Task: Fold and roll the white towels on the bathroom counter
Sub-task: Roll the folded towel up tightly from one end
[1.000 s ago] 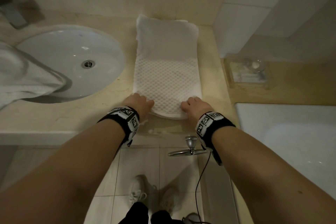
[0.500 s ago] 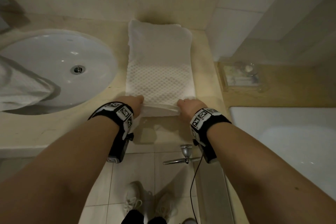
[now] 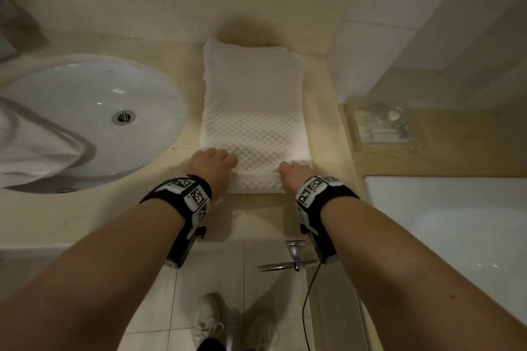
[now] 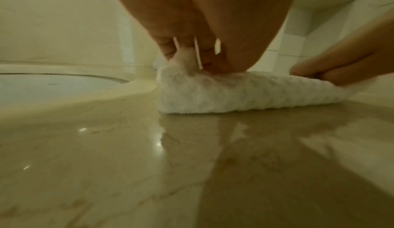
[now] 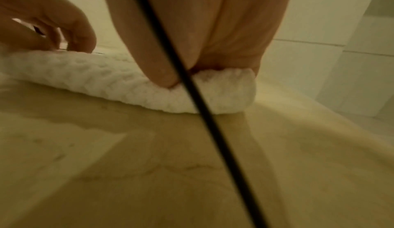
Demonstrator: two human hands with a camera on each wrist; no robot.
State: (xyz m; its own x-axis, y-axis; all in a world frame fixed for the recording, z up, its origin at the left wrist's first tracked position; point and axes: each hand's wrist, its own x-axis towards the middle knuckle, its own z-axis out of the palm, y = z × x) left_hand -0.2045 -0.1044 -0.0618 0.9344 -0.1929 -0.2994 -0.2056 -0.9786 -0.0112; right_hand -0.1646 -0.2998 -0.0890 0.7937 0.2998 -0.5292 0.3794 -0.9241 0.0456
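Observation:
A white waffle-textured towel (image 3: 252,111) lies folded in a long strip on the beige counter (image 3: 85,216), running away from me toward the wall. Its near end is turned over into a low roll (image 3: 256,182). My left hand (image 3: 212,165) grips the roll's left end (image 4: 181,88), fingers curled over the top. My right hand (image 3: 293,172) grips the right end (image 5: 224,93), thumb pressed into the roll's front. A second white towel (image 3: 31,145) drapes over the sink's left side.
A round white sink (image 3: 114,111) lies left of the towel. A clear tray (image 3: 379,125) with small items stands on the ledge to the right, beside a white bathtub (image 3: 456,231). A wall corner (image 3: 356,51) juts in at the back right. A metal tap (image 3: 291,259) sticks out below the counter edge.
Both hands have turned the towel's near end over and pushed it away from me, so a small roll now stands where the flat edge lay. The counter strip in front has widened.

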